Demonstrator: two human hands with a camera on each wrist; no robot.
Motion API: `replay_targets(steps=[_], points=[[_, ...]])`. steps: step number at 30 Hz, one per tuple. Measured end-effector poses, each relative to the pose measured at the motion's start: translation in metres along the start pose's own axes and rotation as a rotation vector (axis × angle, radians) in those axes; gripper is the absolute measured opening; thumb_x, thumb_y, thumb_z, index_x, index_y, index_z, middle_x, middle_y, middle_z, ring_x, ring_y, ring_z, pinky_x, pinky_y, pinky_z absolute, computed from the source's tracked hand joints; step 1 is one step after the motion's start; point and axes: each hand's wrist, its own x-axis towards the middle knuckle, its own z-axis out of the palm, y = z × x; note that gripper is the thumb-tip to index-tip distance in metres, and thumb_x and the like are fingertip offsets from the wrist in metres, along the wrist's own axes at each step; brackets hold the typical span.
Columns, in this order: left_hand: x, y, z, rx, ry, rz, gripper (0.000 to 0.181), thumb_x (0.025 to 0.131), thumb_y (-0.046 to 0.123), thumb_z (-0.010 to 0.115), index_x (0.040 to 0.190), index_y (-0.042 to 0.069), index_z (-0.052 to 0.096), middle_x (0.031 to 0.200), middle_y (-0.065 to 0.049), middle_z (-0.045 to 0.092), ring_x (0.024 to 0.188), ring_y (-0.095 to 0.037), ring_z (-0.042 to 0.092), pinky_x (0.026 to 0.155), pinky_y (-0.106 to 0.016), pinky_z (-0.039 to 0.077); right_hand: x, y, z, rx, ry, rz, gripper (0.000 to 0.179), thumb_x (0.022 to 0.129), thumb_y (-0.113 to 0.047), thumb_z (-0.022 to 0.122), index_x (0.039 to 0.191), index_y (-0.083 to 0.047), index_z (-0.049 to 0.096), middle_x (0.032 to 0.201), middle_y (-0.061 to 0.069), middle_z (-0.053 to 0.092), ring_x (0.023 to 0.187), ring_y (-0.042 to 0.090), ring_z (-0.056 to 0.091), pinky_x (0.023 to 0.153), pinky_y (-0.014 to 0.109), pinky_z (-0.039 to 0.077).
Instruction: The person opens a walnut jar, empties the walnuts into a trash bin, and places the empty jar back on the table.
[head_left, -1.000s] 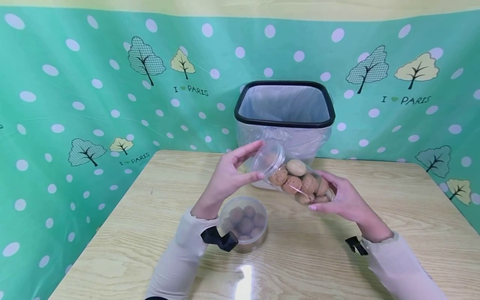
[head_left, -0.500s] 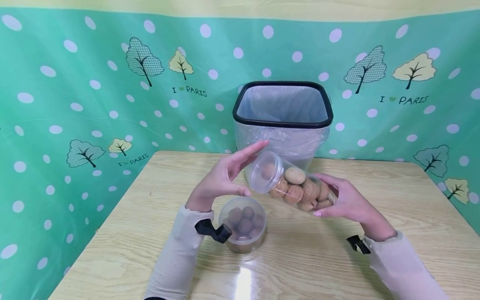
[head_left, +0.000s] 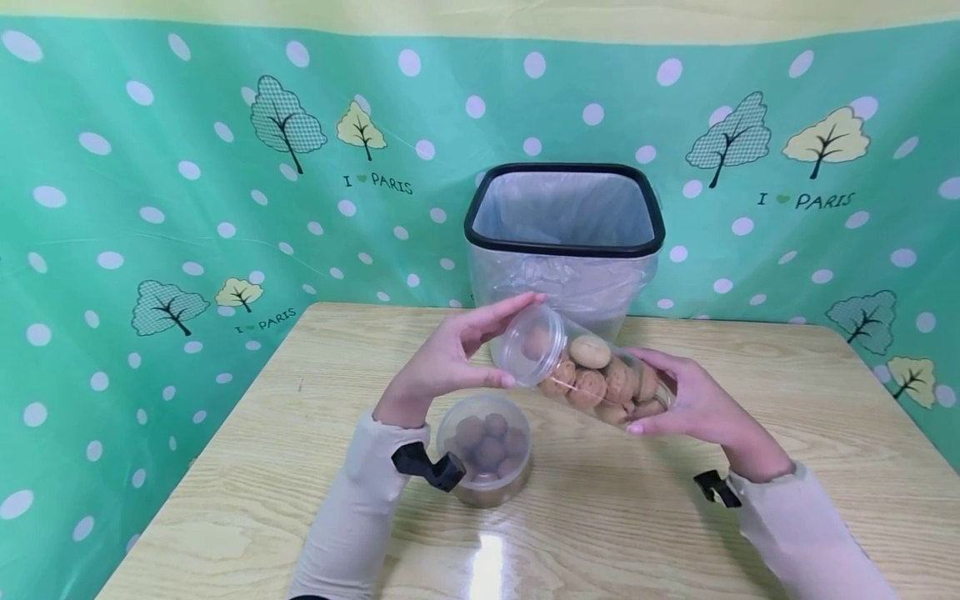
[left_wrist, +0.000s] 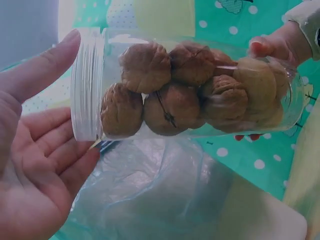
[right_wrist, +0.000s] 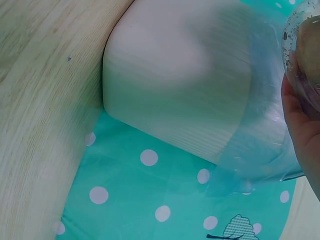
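Observation:
A clear plastic jar (head_left: 600, 379) of walnuts (left_wrist: 172, 107) is held in the air, lying tilted with its lid end up to the left. My right hand (head_left: 686, 396) grips the jar round its base; in the right wrist view only part of that hand (right_wrist: 305, 132) shows at the edge. The fingers and thumb of my left hand (head_left: 450, 354) span the clear screw lid (head_left: 531, 343), tips right at its rim. In the left wrist view the thumb (left_wrist: 47, 67) lies at one side of the lid (left_wrist: 86, 85), the other fingers at the opposite side.
Below the jar, a round tub (head_left: 491, 492) with a translucent top and several brown balls inside stands on the wooden table (head_left: 262, 467). Behind the jar stands a bin (head_left: 562, 287) with a black rim and plastic liner. A green dotted cloth (head_left: 420, 192) hangs behind.
My left hand came off the lid and opened out, then moved back in round it. The jar dropped slightly and tipped a little flatter; the right hand kept its grip.

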Motion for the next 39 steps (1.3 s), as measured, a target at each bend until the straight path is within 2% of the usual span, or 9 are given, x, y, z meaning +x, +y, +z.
replay_targets(steps=[6, 13, 17, 21, 24, 27, 30, 35, 39], points=[[-0.001, 0.01, 0.008, 0.089, 0.174, -0.192, 0.091, 0.07, 0.043, 0.079, 0.137, -0.006, 0.042, 0.141, -0.019, 0.045, 0.126, -0.025, 0.048, 0.105, -0.037, 0.037, 0.0, 0.0, 0.001, 0.023, 0.014, -0.004, 0.076, 0.063, 0.007, 0.08, 0.132, 0.005, 0.048, 0.115, -0.008, 0.062, 0.101, 0.008, 0.06, 0.085, 0.018, 0.048], [0.002, 0.021, 0.019, 0.165, 0.349, -0.408, 0.063, 0.076, 0.002, 0.077, 0.134, 0.002, 0.052, 0.135, -0.01, 0.054, 0.12, -0.02, 0.054, 0.098, -0.031, 0.044, 0.002, 0.0, 0.004, -0.06, 0.099, 0.039, 0.074, 0.063, 0.002, 0.082, 0.13, 0.003, 0.051, 0.115, -0.016, 0.06, 0.104, 0.003, 0.056, 0.087, 0.015, 0.044], [0.003, 0.022, 0.021, 0.152, 0.384, -0.44, 0.059, 0.079, 0.005, 0.075, 0.134, 0.001, 0.051, 0.132, -0.014, 0.056, 0.117, -0.023, 0.056, 0.093, -0.036, 0.049, 0.002, -0.001, 0.006, -0.113, 0.131, 0.07, 0.073, 0.062, -0.002, 0.084, 0.128, 0.002, 0.053, 0.113, -0.019, 0.059, 0.104, 0.0, 0.054, 0.088, 0.013, 0.041], [0.001, 0.019, 0.015, 0.107, 0.341, -0.385, 0.076, 0.078, 0.038, 0.076, 0.137, 0.0, 0.047, 0.137, -0.014, 0.051, 0.124, -0.021, 0.051, 0.101, -0.038, 0.041, 0.002, -0.001, 0.005, -0.107, 0.131, 0.074, 0.074, 0.063, -0.002, 0.084, 0.129, 0.002, 0.053, 0.113, -0.019, 0.059, 0.105, 0.0, 0.054, 0.088, 0.013, 0.041], [-0.002, 0.013, 0.007, 0.066, 0.241, -0.248, 0.099, 0.07, 0.056, 0.073, 0.14, -0.005, 0.038, 0.144, -0.016, 0.042, 0.133, -0.022, 0.039, 0.11, -0.038, 0.03, 0.002, -0.001, 0.004, -0.09, 0.125, 0.057, 0.074, 0.062, 0.001, 0.083, 0.129, 0.005, 0.052, 0.114, -0.02, 0.058, 0.105, -0.001, 0.054, 0.088, 0.012, 0.041], [-0.003, 0.009, -0.002, 0.037, 0.115, -0.085, 0.102, 0.073, 0.051, 0.074, 0.142, -0.01, 0.03, 0.148, -0.021, 0.033, 0.139, -0.027, 0.028, 0.114, -0.04, 0.021, 0.001, 0.0, 0.003, -0.063, 0.104, 0.035, 0.075, 0.06, 0.004, 0.083, 0.129, 0.008, 0.05, 0.114, -0.02, 0.059, 0.104, 0.0, 0.055, 0.088, 0.012, 0.041], [-0.005, 0.005, -0.007, 0.019, 0.008, 0.02, 0.098, 0.076, 0.039, 0.077, 0.141, -0.014, 0.026, 0.149, -0.025, 0.029, 0.141, -0.031, 0.021, 0.115, -0.044, 0.015, 0.001, 0.001, 0.002, -0.014, 0.055, 0.015, 0.076, 0.061, 0.006, 0.082, 0.129, 0.01, 0.049, 0.115, -0.016, 0.06, 0.103, 0.002, 0.057, 0.087, 0.014, 0.044], [-0.005, 0.004, -0.01, -0.013, -0.105, 0.095, 0.088, 0.081, 0.024, 0.075, 0.138, -0.019, 0.024, 0.147, -0.033, 0.025, 0.141, -0.037, 0.018, 0.115, -0.048, 0.013, 0.001, 0.002, 0.002, 0.035, -0.002, -0.008, 0.077, 0.061, 0.007, 0.08, 0.131, 0.008, 0.048, 0.118, -0.012, 0.06, 0.105, 0.005, 0.057, 0.088, 0.016, 0.045], [-0.004, 0.003, -0.01, -0.039, -0.129, 0.113, 0.08, 0.084, 0.016, 0.072, 0.134, -0.024, 0.025, 0.143, -0.038, 0.025, 0.14, -0.038, 0.02, 0.114, -0.05, 0.014, 0.001, 0.003, 0.002, 0.06, -0.021, -0.014, 0.078, 0.061, 0.009, 0.079, 0.131, 0.009, 0.046, 0.12, -0.012, 0.059, 0.104, 0.006, 0.057, 0.086, 0.017, 0.046]])
